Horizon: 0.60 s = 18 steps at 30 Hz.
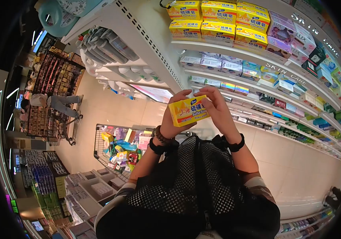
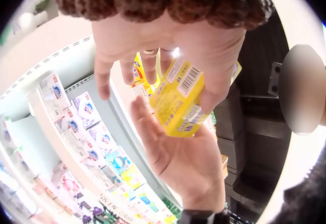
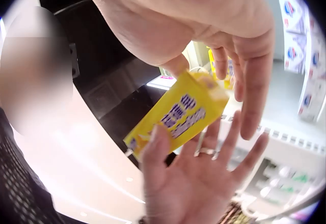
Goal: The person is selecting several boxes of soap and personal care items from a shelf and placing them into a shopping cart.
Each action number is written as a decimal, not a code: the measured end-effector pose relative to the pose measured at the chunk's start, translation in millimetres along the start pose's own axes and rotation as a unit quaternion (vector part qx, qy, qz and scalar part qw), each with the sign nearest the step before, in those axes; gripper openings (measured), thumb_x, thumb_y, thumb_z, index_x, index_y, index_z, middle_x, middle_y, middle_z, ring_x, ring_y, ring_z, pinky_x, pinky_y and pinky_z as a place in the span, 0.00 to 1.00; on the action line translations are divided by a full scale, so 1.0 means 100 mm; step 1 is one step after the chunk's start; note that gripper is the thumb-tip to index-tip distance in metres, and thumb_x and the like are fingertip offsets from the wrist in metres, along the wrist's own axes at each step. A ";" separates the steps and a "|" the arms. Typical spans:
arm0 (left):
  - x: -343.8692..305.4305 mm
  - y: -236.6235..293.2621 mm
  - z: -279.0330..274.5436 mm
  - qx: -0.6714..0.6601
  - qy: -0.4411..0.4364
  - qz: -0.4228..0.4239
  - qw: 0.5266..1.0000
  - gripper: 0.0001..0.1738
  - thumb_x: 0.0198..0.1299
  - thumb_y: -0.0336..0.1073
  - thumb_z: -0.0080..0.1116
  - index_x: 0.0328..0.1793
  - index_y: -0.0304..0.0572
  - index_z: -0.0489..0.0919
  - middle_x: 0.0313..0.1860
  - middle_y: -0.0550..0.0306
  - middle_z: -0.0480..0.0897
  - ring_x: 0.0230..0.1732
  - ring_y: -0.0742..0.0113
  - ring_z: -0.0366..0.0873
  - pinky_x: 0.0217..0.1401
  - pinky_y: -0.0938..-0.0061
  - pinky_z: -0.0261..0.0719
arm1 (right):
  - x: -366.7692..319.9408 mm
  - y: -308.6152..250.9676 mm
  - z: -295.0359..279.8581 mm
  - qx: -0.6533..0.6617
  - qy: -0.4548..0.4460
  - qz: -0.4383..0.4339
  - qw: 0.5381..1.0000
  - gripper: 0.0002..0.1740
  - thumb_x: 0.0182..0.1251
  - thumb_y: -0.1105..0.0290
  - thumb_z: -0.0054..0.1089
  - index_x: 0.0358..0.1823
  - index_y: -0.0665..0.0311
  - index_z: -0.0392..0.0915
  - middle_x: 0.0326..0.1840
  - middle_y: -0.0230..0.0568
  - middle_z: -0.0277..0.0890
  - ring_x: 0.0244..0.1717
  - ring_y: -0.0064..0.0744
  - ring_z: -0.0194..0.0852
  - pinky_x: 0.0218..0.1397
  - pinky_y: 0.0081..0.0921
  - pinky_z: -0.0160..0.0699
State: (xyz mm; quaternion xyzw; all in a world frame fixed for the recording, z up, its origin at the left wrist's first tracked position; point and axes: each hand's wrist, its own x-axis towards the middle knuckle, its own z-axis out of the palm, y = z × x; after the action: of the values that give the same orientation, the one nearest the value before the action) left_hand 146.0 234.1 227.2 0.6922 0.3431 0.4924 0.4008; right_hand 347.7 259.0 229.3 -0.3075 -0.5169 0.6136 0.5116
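Note:
A yellow box of sulfur soap (image 1: 190, 110) is held up in front of the chest, its printed front turned toward the head camera. My left hand (image 1: 169, 116) grips it, thumb along one side and fingers behind. In the left wrist view the soap box (image 2: 178, 99) shows a barcode on one face. My right hand (image 1: 221, 115) is at the box's other end, its thumb right at the edge. Seen from the right wrist, the fingers of the right hand (image 3: 214, 20) extend past the soap box (image 3: 178, 114) fairly straight.
Shelves of boxed soap (image 1: 218, 30) rise ahead and to the right, the top row holding similar yellow boxes. A shopping cart (image 1: 98, 145) full of packages stands at left. Farther left, a person (image 1: 51, 101) is beside another cart. Pale floor (image 1: 294, 167) runs along the shelves.

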 end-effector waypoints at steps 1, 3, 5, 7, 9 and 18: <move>0.07 -0.03 -0.03 0.096 -0.006 0.061 0.994 0.46 0.42 0.27 0.80 0.65 0.43 0.61 0.72 0.44 0.69 0.72 0.53 0.70 0.73 0.60 0.74 | -0.01 0.06 -0.05 0.001 0.007 -0.003 1.000 0.17 0.78 0.70 0.55 0.64 0.62 0.66 0.59 0.43 0.74 0.53 0.28 0.81 0.52 0.25 0.83; 0.03 0.04 -0.06 0.095 -0.014 0.011 0.995 0.45 0.42 0.26 0.78 0.64 0.44 0.62 0.70 0.45 0.70 0.73 0.52 0.69 0.74 0.59 0.72 | -0.05 0.13 -0.10 -0.070 0.078 -0.011 0.994 0.20 0.80 0.68 0.52 0.69 0.62 0.65 0.59 0.44 0.75 0.54 0.29 0.79 0.52 0.26 0.82; 0.00 0.12 -0.04 0.133 0.007 -0.069 0.989 0.41 0.41 0.25 0.76 0.62 0.42 0.67 0.61 0.48 0.73 0.68 0.53 0.72 0.69 0.59 0.74 | -0.12 0.13 -0.12 -0.027 0.039 -0.011 0.999 0.21 0.80 0.68 0.52 0.70 0.62 0.65 0.59 0.44 0.75 0.55 0.29 0.79 0.52 0.25 0.82; 0.02 0.28 -0.06 0.220 0.019 -0.070 0.973 0.39 0.40 0.26 0.76 0.61 0.41 0.69 0.57 0.49 0.73 0.63 0.53 0.74 0.65 0.60 0.76 | -0.16 0.13 -0.07 0.017 0.001 -0.010 1.000 0.22 0.80 0.68 0.51 0.72 0.62 0.65 0.59 0.45 0.75 0.55 0.29 0.78 0.52 0.25 0.82; -0.02 0.27 -0.11 0.284 0.060 -0.040 0.956 0.34 0.39 0.29 0.75 0.57 0.38 0.75 0.50 0.50 0.72 0.50 0.52 0.74 0.55 0.62 0.78 | -0.17 0.15 0.07 0.017 -0.034 0.040 0.998 0.25 0.80 0.69 0.53 0.74 0.62 0.62 0.52 0.45 0.79 0.49 0.27 0.81 0.48 0.24 0.83; -1.17 -0.11 -0.78 0.278 0.118 -0.258 0.918 0.36 0.47 0.46 0.78 0.60 0.35 0.78 0.48 0.44 0.79 0.50 0.50 0.81 0.56 0.63 0.81 | -0.28 0.57 0.49 -0.169 -0.112 0.126 0.971 0.27 0.79 0.68 0.54 0.77 0.60 0.65 0.46 0.42 0.85 0.43 0.26 0.82 0.48 0.24 0.81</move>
State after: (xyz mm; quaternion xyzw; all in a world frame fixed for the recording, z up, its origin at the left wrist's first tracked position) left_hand 38.1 154.1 185.3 0.5999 0.6779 0.3349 0.2617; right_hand 293.5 220.0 184.1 -0.3816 -0.6244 0.6074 0.3093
